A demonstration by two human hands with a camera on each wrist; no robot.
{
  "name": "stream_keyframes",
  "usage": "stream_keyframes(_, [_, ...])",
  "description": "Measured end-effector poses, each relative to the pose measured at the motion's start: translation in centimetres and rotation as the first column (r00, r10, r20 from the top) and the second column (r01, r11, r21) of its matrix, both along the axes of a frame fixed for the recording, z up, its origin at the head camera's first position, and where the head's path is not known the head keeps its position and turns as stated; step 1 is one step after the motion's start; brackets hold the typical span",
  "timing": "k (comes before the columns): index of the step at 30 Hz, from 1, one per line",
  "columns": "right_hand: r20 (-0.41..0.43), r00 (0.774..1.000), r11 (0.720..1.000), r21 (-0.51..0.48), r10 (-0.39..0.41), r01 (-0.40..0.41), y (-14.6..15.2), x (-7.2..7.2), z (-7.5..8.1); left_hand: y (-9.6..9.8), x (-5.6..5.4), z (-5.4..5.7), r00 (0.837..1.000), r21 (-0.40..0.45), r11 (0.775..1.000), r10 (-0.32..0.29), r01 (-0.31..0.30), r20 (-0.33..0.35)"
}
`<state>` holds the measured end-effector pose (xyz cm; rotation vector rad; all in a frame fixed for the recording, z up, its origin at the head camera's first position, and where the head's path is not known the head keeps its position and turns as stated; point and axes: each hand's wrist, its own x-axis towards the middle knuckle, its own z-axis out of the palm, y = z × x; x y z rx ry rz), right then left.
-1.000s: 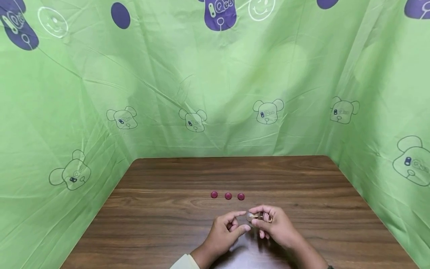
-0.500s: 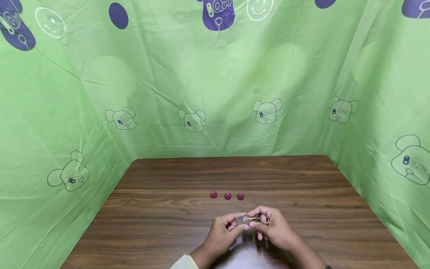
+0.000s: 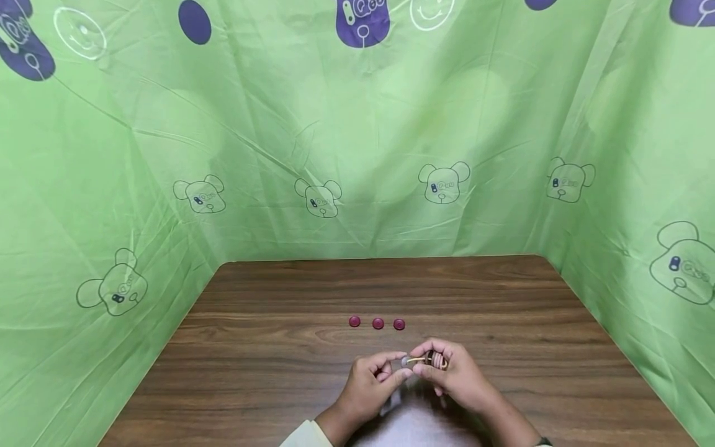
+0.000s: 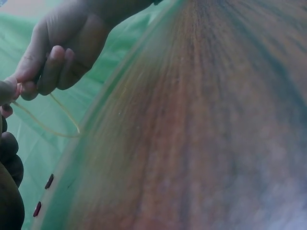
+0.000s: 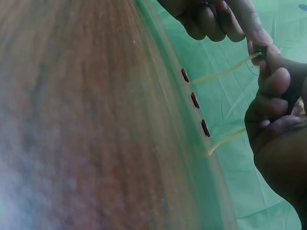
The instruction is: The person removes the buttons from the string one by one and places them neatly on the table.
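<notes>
Brown wood-grain tabletop (image 3: 268, 347), so you've got wide stretches of grain either side of your hands, rounded far corners, and green printed fabric (image 3: 357, 124) hanging right along the far edge. Three dark red round discs (image 3: 378, 324) sit in a row just past your fingers. Your left fingers (image 3: 364, 386) pinch a small roundish piece (image 3: 406, 362) between your hands, greyish from above, darker from the right wrist; your right hand (image 3: 460, 379) grips its thin yellow cord (image 5: 223, 73), which droops in a loop.
</notes>
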<state>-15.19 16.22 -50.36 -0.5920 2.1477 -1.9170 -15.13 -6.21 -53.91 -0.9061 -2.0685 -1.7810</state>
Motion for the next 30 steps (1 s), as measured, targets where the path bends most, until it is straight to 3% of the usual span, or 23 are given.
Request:
stream_keyframes(5, [-0.001,1.0,0.999,-0.036,-0.001,0.001,0.05,-0.15,-0.01,-0.06,-0.04,0.11,1.0,0.003,1.0,0.006,-0.006,-0.005])
stream_keyframes(14, [0.012,0.996,0.995,-0.04,-0.09,0.09,-0.07,-0.17,0.09,-0.22,-0.06,0.19,1.0,-0.024,1.0,0.009,-0.008,0.026])
stream_keyframes(21, [-0.03,0.997,0.996,-0.041,-0.076,0.075,-0.15,-0.34,-0.15,-0.49,0.06,0.51,0.998,-0.036,0.999,0.009,-0.006,0.07])
stream_keyframes(30, [-0.062,0.991,0.993,-0.007,-0.116,0.115,-0.29,-0.24,-0.25,-0.83,-0.13,0.63,0.998,-0.058,0.998,0.016,-0.013,0.052])
